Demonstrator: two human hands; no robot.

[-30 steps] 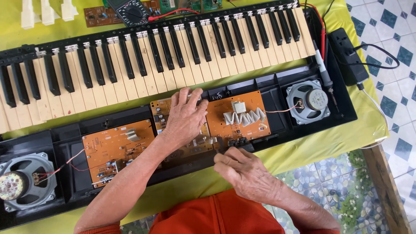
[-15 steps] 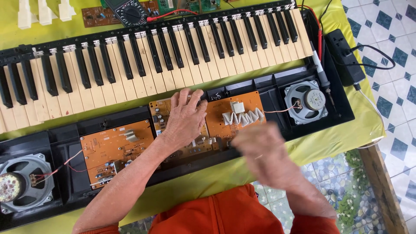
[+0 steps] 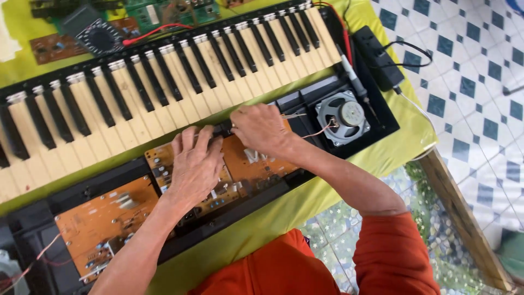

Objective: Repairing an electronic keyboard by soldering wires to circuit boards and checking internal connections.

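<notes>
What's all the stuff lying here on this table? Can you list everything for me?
keyboard keys: one row, cream and black, across the top half
black case: one, opened, under the keys
orange circuit boards: two showing, in the case below the keys
speaker: one, grey, right end of the case
thin wires: a few, from the speaker toward the boards
pen-like tool: one, grey, beside the speaker
multimeter: one, dark, top left, red lead
green boards: some, top edge
power adapter: one, black, right edge
cloth: one, yellow-green, over the table
left hand: flat on the middle board
right hand: pinching a small dark part at the board's upper edge
</notes>
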